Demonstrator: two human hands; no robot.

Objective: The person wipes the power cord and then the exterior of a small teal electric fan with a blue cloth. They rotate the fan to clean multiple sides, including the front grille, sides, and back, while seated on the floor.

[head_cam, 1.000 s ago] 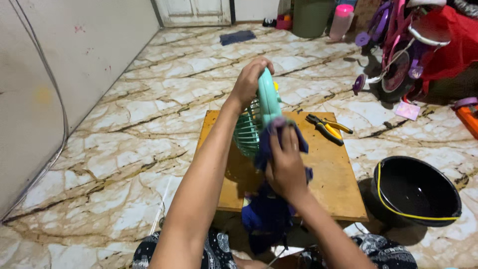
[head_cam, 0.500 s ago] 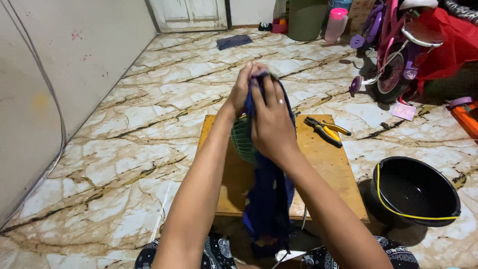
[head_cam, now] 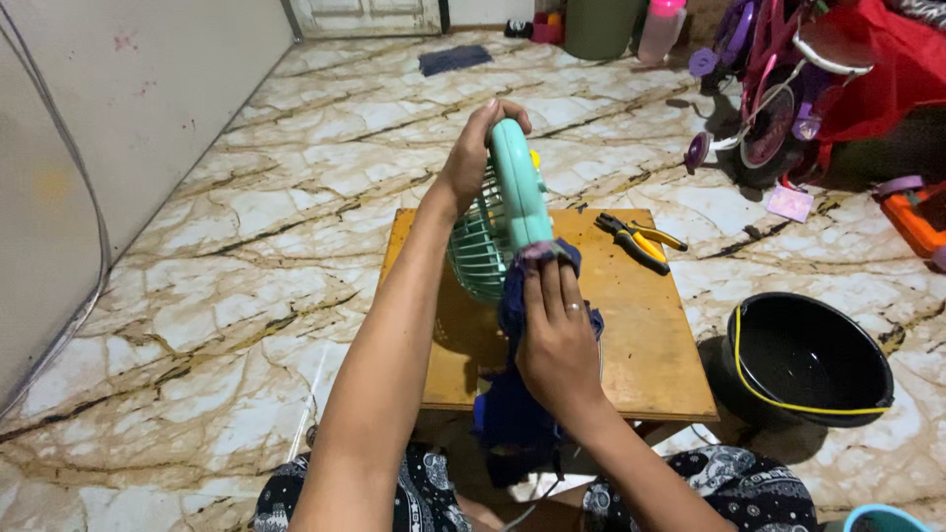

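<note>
Left hand (head_cam: 471, 163) grips mint fan (head_cam: 512, 202) upright over table (head_cam: 650, 335); right hand (head_cam: 557, 340) presses blue cloth (head_cam: 522, 296) on casing's lower edge; grille unwiped, judging.

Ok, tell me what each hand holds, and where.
Left hand grips the fan by its top rim. Right hand presses a blue cloth against its lower edge.

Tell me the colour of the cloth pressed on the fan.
Dark blue cloth, clearest in the head view, held against the mint-green fan.
</note>
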